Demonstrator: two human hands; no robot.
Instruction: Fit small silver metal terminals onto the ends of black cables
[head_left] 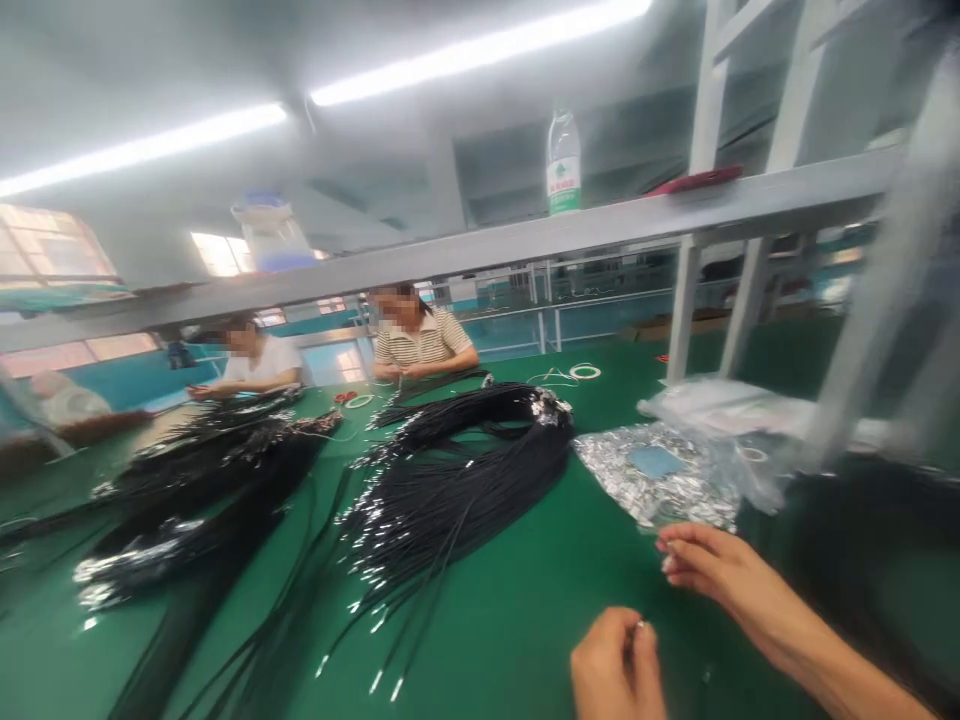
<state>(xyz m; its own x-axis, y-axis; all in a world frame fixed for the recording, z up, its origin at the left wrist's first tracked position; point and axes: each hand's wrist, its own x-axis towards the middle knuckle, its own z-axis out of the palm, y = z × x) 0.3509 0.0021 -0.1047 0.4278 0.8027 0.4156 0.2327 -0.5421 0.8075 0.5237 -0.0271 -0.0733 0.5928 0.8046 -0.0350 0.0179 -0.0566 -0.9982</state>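
Left hand (616, 668) is pinching a tiny piece (640, 625) over the desk (517, 590). Right hand (716, 568) is bunching its fingertips beside those silver bits (694, 487), can't tell if it's holding anything.

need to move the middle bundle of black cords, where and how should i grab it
The bundle of black cords is probably best taken around its right-hand bend, coming from the right and slightly above. There the strands lie close together in a thick curve, while the left ends fan out into loose silver tips and would likely snag.
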